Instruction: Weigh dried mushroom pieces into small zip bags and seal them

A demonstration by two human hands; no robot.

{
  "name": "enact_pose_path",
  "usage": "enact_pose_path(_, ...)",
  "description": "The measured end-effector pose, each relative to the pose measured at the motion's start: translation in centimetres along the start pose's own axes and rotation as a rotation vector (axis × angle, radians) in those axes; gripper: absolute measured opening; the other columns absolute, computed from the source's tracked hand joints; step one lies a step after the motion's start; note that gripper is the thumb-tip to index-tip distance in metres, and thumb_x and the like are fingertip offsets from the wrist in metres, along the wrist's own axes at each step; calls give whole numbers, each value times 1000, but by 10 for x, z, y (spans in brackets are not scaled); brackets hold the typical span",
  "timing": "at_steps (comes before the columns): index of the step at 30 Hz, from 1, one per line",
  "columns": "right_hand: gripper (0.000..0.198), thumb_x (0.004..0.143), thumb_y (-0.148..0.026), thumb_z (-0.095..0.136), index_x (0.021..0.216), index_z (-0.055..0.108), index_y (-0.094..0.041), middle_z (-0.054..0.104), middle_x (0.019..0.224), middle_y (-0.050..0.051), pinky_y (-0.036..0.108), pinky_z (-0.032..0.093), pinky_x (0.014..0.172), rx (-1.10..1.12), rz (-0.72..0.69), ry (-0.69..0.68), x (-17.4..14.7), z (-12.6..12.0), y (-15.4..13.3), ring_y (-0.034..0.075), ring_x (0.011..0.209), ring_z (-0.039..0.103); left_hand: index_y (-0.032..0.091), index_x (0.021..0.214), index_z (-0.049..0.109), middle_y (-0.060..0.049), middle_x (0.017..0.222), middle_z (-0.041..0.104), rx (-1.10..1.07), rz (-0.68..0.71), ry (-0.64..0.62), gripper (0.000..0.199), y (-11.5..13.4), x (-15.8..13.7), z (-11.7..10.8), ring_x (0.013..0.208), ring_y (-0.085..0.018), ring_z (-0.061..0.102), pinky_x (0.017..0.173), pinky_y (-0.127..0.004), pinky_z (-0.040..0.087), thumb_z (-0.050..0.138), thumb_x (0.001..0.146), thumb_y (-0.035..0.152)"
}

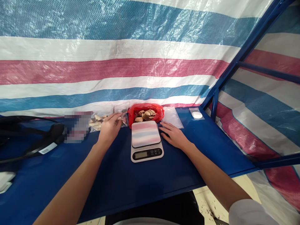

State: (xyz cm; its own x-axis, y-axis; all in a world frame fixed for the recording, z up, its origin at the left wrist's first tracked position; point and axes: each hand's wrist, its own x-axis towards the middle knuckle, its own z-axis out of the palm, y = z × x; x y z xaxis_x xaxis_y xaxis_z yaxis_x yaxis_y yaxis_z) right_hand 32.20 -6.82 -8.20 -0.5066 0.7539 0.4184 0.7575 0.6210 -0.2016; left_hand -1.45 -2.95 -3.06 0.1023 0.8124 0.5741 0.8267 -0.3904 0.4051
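Observation:
A white kitchen scale (147, 152) stands on the blue table, its shiny plate bare and reflecting stripes. Behind it, an open red plastic bag (161, 115) holds dried pale slices (149, 114). My left hand (109, 127) is left of the scale, its fingers bent and closed on a clear plastic bag (124, 120) with contents I cannot make out. Partly behind that hand lies another clear bag of pale dried pieces (95, 122). My right hand (174, 135) rests to the right of the scale, fingers spread and holding nothing. A flat clear bag (174, 116) lies just beyond it.
A small clear packet with a white item (197, 115) lies at the back right. Black straps (52, 137) and a white object (6, 180) are on the left. Striped sheeting (112, 68) hangs behind the table; a blue metal frame (236, 62) rises at right.

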Motion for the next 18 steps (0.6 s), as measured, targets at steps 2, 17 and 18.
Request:
enact_pose_path(2, 35, 101, -26, 48, 129, 70, -21, 59, 146, 9, 47, 47, 116, -12, 1, 38, 0, -2, -2, 29, 138, 54, 21, 118, 73, -8, 120, 73, -72, -89, 68, 36, 7, -2, -6, 108, -28, 68, 101, -37, 51, 53, 90, 30)
enact_pose_path(17, 35, 99, -27, 52, 129, 71, -26, 65, 140, 4, 40, 49, 115, 325, 66, 253, 35, -19, -38, 23, 132, 60, 20, 107, 75, -2, 85, 73, -1021, -436, 174, 45, 59, -16, -19, 77, -16, 67, 69, -26, 55, 88, 68, 40)
enact_pose_path(18, 36, 98, -28, 53, 130, 70, -26, 65, 139, 3, 39, 49, 115, 390, 98, 269, 41, -18, -41, 24, 132, 60, 20, 106, 75, -1, 85, 74, -1102, -458, 136, 46, 61, -16, -14, 76, -16, 67, 69, -26, 55, 89, 67, 40)
